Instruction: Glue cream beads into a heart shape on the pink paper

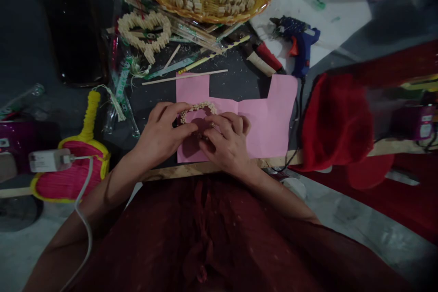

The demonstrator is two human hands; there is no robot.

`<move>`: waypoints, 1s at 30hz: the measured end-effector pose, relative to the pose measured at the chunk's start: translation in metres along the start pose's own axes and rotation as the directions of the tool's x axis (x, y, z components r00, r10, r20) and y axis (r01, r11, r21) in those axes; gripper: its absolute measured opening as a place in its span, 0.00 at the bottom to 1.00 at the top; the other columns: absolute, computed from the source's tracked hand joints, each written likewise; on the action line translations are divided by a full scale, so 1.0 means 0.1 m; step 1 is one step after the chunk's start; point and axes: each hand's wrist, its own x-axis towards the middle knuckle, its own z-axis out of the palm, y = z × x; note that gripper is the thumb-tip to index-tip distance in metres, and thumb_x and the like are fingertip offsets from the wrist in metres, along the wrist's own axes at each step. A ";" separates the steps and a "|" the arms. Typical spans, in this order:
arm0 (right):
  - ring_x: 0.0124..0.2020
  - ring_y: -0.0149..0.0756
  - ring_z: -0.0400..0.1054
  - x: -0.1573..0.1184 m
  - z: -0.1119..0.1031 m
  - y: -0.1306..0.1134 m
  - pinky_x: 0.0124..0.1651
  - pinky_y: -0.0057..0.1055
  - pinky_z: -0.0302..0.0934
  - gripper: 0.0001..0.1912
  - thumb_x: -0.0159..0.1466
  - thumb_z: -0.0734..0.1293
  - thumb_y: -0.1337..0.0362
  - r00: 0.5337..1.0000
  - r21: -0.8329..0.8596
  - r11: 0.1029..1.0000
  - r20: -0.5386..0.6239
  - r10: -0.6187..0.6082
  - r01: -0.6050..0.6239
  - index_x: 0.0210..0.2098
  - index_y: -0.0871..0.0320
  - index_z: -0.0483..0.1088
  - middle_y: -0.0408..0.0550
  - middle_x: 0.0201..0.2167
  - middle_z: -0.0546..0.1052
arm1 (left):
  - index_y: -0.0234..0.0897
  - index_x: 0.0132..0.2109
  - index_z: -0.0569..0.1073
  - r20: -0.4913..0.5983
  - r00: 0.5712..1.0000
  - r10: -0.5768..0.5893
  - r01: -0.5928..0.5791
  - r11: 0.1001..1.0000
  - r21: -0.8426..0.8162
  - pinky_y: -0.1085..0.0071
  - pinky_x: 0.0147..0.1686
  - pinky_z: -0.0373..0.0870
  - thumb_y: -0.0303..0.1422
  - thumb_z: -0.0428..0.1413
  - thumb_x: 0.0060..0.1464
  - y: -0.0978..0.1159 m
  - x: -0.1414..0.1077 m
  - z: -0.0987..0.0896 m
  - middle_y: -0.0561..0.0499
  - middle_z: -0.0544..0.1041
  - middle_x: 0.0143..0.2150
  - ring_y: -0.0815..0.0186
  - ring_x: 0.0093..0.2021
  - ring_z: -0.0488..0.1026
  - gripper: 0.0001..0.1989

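Observation:
Over a pink paper sheet [267,123] at the table's front edge, my two hands work on a curved frame of small wooden stick pieces [199,107]. My left hand [162,134] grips the frame's left side between thumb and fingers. At its right side, my right hand [229,141] has its fingers curled together close to the frame's end; whatever lies between those fingertips is hidden. A finished-looking heart of wooden pieces [160,45] with a pale tassel lies further back on the left.
A wicker basket [208,13] with cut wooden pieces stands at the back. Right of it are a blue glue gun [303,43] and red-handled pliers [268,57]. A dark phone [77,41], a pink-and-yellow paddle-shaped item [68,178], a white charger [48,160] and red cloth [337,123] lie around.

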 end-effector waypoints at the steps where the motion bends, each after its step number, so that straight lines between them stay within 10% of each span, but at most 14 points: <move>1: 0.57 0.49 0.67 0.00 0.00 -0.01 0.60 0.54 0.55 0.05 0.69 0.69 0.59 1.000 0.002 1.000 0.005 0.004 -0.005 0.37 0.50 0.71 0.44 0.52 0.82 | 0.48 0.45 0.82 0.000 1.000 0.001 -0.001 1.000 0.001 0.52 0.61 0.68 0.32 0.55 0.67 0.00 0.00 0.00 0.49 0.72 0.62 0.54 0.59 0.66 0.10; 22: 0.60 0.50 0.64 -0.12 -0.12 0.01 0.64 0.55 0.53 0.07 0.67 0.74 0.54 0.991 0.078 0.996 0.126 -0.049 0.039 0.40 0.49 0.76 0.44 0.56 0.80 | 0.46 0.49 0.82 0.022 0.999 0.026 -0.026 1.000 -0.010 0.52 0.60 0.69 0.34 0.54 0.68 -0.03 0.00 -0.05 0.45 0.72 0.62 0.53 0.58 0.67 0.12; 30: 0.58 0.48 0.65 -0.04 -0.24 0.24 0.62 0.51 0.62 0.13 0.72 0.68 0.61 0.992 0.222 0.974 0.123 0.018 -0.045 0.55 0.51 0.74 0.52 0.54 0.78 | 0.48 0.62 0.73 -0.030 0.999 -0.014 0.017 0.997 0.072 0.49 0.61 0.68 0.40 0.54 0.69 -0.01 -0.08 -0.16 0.43 0.74 0.62 0.50 0.60 0.70 0.17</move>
